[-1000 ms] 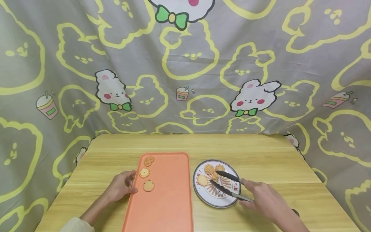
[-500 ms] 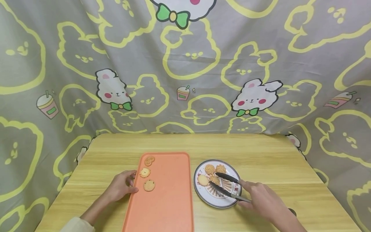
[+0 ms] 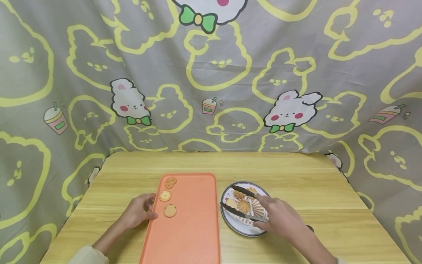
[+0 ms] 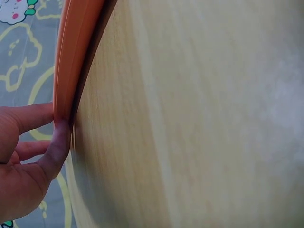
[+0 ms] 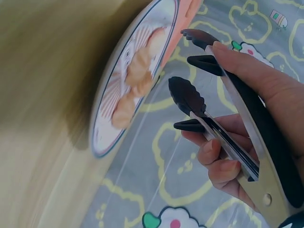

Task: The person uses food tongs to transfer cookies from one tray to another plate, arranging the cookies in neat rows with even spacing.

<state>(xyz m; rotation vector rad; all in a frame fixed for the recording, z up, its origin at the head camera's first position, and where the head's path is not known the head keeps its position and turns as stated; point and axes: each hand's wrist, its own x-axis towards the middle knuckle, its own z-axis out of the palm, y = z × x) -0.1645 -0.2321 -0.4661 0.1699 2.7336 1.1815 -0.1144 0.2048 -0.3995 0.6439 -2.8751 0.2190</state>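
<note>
My right hand [image 3: 280, 220] grips a pair of tongs [image 5: 256, 123] with dark tips and metal arms. The tongs' arms are spread apart above a round patterned plate [image 3: 244, 230], with nothing held between the tips in the right wrist view. Several cookies lie on that plate, among them a star-shaped cookie [image 3: 244, 206], partly hidden by the tongs. An orange tray [image 3: 184, 234] lies to the left of it. My left hand [image 3: 136, 211] holds the tray's left edge, thumb and fingers at the rim [image 4: 71, 61].
Down the tray's left side lie a pretzel-shaped cookie [image 3: 170, 183], a scalloped cookie [image 3: 165, 196] and a round cookie [image 3: 170, 210]. The wooden table [image 3: 313, 183] ends at a grey patterned curtain [image 3: 227, 99] behind.
My right hand has moved the tongs left and slightly up, from the plate's right side to above its cookies. The left hand keeps its place at the tray.
</note>
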